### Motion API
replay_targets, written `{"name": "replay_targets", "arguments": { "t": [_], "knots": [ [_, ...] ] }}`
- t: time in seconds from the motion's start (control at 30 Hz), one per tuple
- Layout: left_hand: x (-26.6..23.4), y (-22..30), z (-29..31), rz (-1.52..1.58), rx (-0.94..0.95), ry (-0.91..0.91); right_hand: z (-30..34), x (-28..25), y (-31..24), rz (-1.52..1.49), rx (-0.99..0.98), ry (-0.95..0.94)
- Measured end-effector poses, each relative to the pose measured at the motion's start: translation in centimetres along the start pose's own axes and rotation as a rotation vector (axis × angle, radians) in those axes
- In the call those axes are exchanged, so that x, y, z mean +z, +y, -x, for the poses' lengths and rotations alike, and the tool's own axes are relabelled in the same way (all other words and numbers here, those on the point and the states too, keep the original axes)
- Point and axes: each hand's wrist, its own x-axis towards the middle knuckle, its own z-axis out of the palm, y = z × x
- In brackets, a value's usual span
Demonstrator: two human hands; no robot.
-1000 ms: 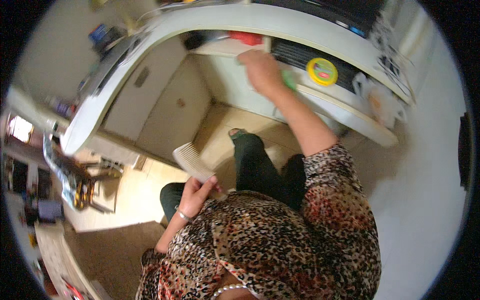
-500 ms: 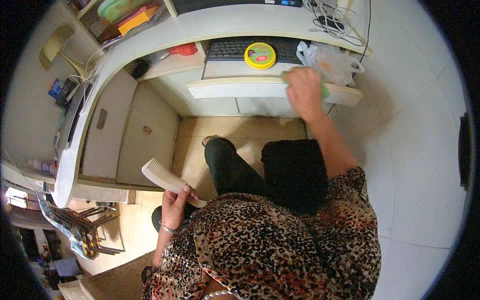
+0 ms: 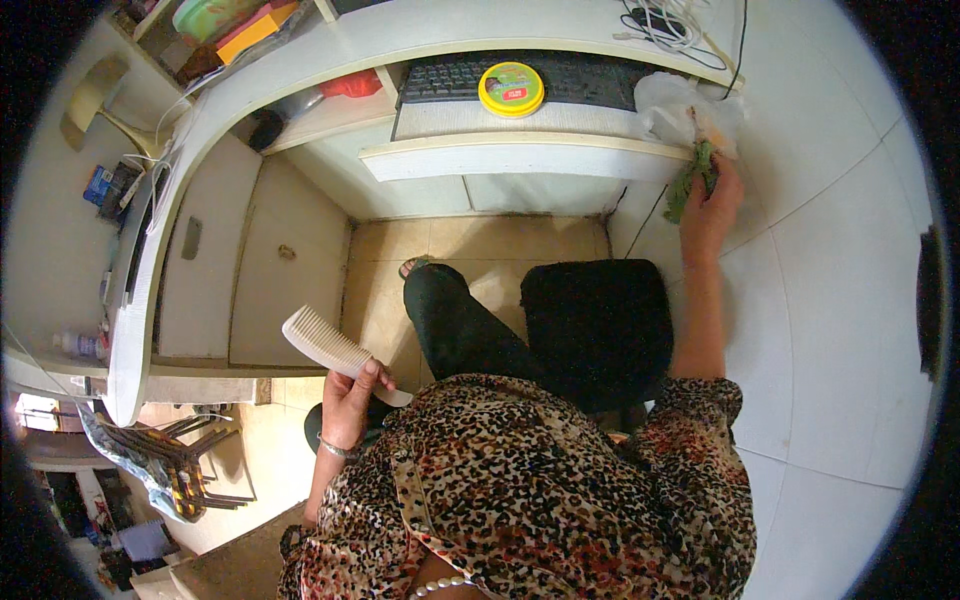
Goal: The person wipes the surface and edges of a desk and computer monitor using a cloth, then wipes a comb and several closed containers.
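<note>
A pale, wide-toothed comb (image 3: 326,340) rests in my left hand (image 3: 347,410), which is closed around its lower end in front of my body. Its teeth point up and to the right. Beyond the right end of the pull-out keyboard tray (image 3: 540,158), my right hand (image 3: 712,212) grips a crumpled, leafy-looking green piece (image 3: 682,188); its exact kind is unclear. A thin whitish plastic bag (image 3: 668,104) lies just past the fingertips, against the tray's right end. On the tray, a round container with a yellow rim and green lid (image 3: 511,90) sits on the black keyboard (image 3: 590,88).
A white curved desk (image 3: 460,32) spans the far side, with coiled cables (image 3: 665,25) at its right. Cabinet doors (image 3: 215,260) stand at left. A black seat (image 3: 598,325) is beside my leg. Stacked chairs (image 3: 180,455) stand at lower left.
My right hand has moved right, from the tray's front edge to beyond its right end, carrying the green piece. The bag has shifted right. My left hand still holds the comb.
</note>
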Motion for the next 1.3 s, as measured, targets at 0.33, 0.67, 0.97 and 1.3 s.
{"name": "replay_targets", "arguments": {
  "t": [0.33,0.67,0.97,1.3],
  "knots": [
    [-0.3,-1.2,1.2,-0.007,-0.025,0.076,3.1,8.3,-15.9,-0.303,-0.008,-0.221],
    [-0.6,-0.4,0.7,0.038,0.216,0.189,10.4,2.1,-30.6,-1.335,-0.377,-1.411],
    [1.8,3.1,-2.0,0.021,0.451,-0.089,2.8,-2.3,-26.8,-0.984,-0.392,-1.115],
    [-7.3,4.5,-0.1,-0.231,0.433,0.28,-12.2,4.5,-14.5,0.303,-0.791,-0.64]
  ]
}}
